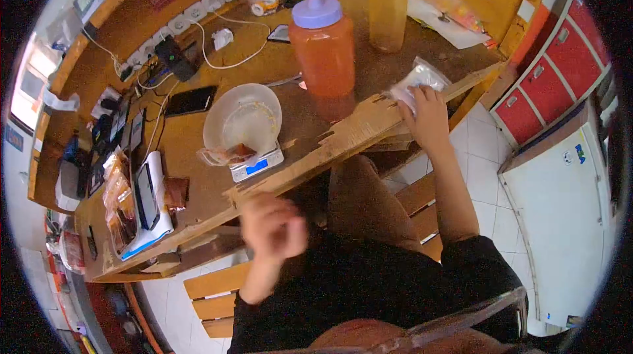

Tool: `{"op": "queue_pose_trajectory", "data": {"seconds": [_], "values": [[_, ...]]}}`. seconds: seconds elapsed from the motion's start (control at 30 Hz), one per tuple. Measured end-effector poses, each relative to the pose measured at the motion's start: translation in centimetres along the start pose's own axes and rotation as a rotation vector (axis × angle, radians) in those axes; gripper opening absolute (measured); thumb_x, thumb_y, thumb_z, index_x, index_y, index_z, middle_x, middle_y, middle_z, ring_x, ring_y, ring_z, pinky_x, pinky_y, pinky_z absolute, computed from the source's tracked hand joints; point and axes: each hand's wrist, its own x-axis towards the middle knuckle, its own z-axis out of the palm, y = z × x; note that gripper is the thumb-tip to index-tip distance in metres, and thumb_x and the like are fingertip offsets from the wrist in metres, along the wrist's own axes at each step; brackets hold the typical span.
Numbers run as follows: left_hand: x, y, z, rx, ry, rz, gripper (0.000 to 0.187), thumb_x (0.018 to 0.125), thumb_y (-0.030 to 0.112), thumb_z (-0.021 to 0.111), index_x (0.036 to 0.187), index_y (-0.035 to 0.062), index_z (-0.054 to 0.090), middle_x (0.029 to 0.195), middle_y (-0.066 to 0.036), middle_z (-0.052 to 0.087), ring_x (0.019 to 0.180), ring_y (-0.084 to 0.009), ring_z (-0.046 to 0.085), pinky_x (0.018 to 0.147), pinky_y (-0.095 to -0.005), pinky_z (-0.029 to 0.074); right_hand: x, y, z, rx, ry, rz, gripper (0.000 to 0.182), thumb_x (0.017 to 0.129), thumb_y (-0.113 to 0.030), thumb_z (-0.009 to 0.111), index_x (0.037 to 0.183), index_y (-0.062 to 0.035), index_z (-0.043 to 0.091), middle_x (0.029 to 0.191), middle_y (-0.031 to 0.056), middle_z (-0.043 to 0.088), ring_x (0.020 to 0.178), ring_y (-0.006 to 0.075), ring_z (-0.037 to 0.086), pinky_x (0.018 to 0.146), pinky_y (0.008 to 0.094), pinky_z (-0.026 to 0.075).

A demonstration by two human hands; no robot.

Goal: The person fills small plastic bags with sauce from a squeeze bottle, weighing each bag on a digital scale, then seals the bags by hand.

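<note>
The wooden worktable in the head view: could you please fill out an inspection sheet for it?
Surface: wooden table, front edge chipped.
Job's things: clear plastic bag at the edge; bowl on a digital scale; two orange bottles.
Clutter: phones, packets, containers at the back.
Hands: right hand rests on the bag; left hand blurred below the edge, its grip unclear.
Cables: white cable from a power strip.
Surroundings: tiled floor, red cabinet.

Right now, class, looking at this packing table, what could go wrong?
1. The right hand presses a plastic bag at the splintered table edge; it could snag or slip off.
2. The bowl overhangs the small scale near that edge, so a knock might tip it.
3. The tall orange bottle stands close by and might topple.
</note>
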Motion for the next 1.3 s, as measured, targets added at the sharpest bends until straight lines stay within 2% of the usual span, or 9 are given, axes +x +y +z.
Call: {"op": "queue_pose_trajectory", "data": {"seconds": [0.13,0.2,0.27,0.33,0.4,0.47,0.57,0.8,1.3], "values": [[-2.0,0.2,4.3,-0.411,-0.75,-0.481,0.034,0.082,0.019,0.063,0.108,0.0025,0.05,0.111,-0.016,0.053,0.103,-0.0289,0.052,0.09,-0.0378,0.041,-3.7,-2.7,-1.4,0.317,0.132,-0.042,0.026,0.08,-0.016,0.062,0.102,-0.0032,0.061,0.099,0.0157,0.057,0.096,0.0306,0.052,0.084,0.0389,0.042],[-5.3,-0.6,6.1,-0.976,-0.721,-1.014,0.061,0.088,0.047,0.05,0.128,0.0036,0.037,0.124,-0.015,0.047,0.116,-0.0269,0.045,0.098,-0.0397,0.036,-6.9,-5.1,-1.8,0.487,0.19,-0.156,0.023,0.079,-0.014,0.063,0.099,-0.0043,0.062,0.096,0.013,0.057,0.092,0.0289,0.054,0.081,0.0368,0.043],[-7.3,-1.5,6.6,-1.358,-0.6,-1.151,0.086,0.083,0.068,0.039,0.137,0.0029,0.023,0.136,-0.013,0.037,0.124,-0.0247,0.038,0.103,-0.0413,0.03,-10.9,-6.7,-0.4,0.681,0.255,-0.412,0.021,0.075,-0.013,0.066,0.095,-0.0086,0.063,0.096,0.0099,0.059,0.089,0.0269,0.055,0.078,0.0365,0.043],[-6.8,-0.5,5.2,-1.463,-0.449,-1.398,0.107,0.067,0.079,0.049,0.136,0.0,0.027,0.138,-0.018,0.037,0.117,-0.0244,0.047,0.092,-0.0376,0.042,-13.4,-8.8,-1.7,0.813,0.018,-0.557,0.03,0.072,-0.019,0.071,0.1,-0.0097,0.064,0.105,0.0111,0.058,0.098,0.0271,0.055,0.087,0.0413,0.043],[-6.4,-1.4,4.4,-1.51,-0.607,-1.122,0.093,0.078,0.065,0.052,0.139,0.001,0.022,0.136,-0.017,0.036,0.124,-0.027,0.039,0.101,-0.0419,0.035,-13.5,-9.7,-1.3,0.877,-0.189,-0.664,0.037,0.074,-0.023,0.071,0.108,-0.0101,0.062,0.112,0.0117,0.054,0.107,0.0269,0.051,0.089,0.0417,0.043],[-5.9,-1.0,3.8,-1.426,-0.494,-1.192,0.083,0.076,0.045,0.067,0.135,0.0011,0.028,0.128,-0.016,0.042,0.118,-0.0256,0.045,0.097,-0.0405,0.038,-12.1,-10.0,-1.4,1.03,-0.372,-0.679,0.039,0.076,-0.023,0.069,0.113,-0.0104,0.06,0.109,0.0108,0.054,0.108,0.0281,0.051,0.091,0.0409,0.042],[-6.8,-1.5,2.7,-0.564,-0.5,-0.87,0.079,0.065,0.011,0.077,0.13,0.0017,0.032,0.12,-0.015,0.046,0.11,-0.028,0.048,0.092,-0.0372,0.041,-10.3,-10.9,-2.8,0.996,-0.3,-0.513,0.038,0.079,-0.02,0.067,0.114,-0.0084,0.059,0.106,0.0115,0.052,0.097,0.0264,0.052,0.087,0.0366,0.043],[-4.3,-0.2,1.5,0.173,-0.485,-0.439,0.08,0.058,0.015,0.079,0.125,0.0027,0.036,0.114,-0.019,0.049,0.099,-0.0358,0.049,0.086,-0.044,0.037,-8.1,-13.2,-4.2,1.124,-0.387,-0.309,0.018,0.082,-0.012,0.062,0.1,-0.0073,0.064,0.108,0.0126,0.047,0.086,0.0205,0.051,0.077,0.0308,0.044],[-3.4,1.6,0.2,0.393,-0.709,-0.333,0.085,0.056,0.011,0.073,0.132,0.0024,0.035,0.119,-0.016,0.044,0.101,-0.0338,0.043,0.088,-0.0439,0.031,-8.7,-13.3,-2.7,1.17,-0.629,-0.21,0.016,0.081,-0.01,0.062,0.089,0.0037,0.062,0.094,0.0147,0.057,0.081,0.026,0.06,0.07,0.0309,0.049]]}}
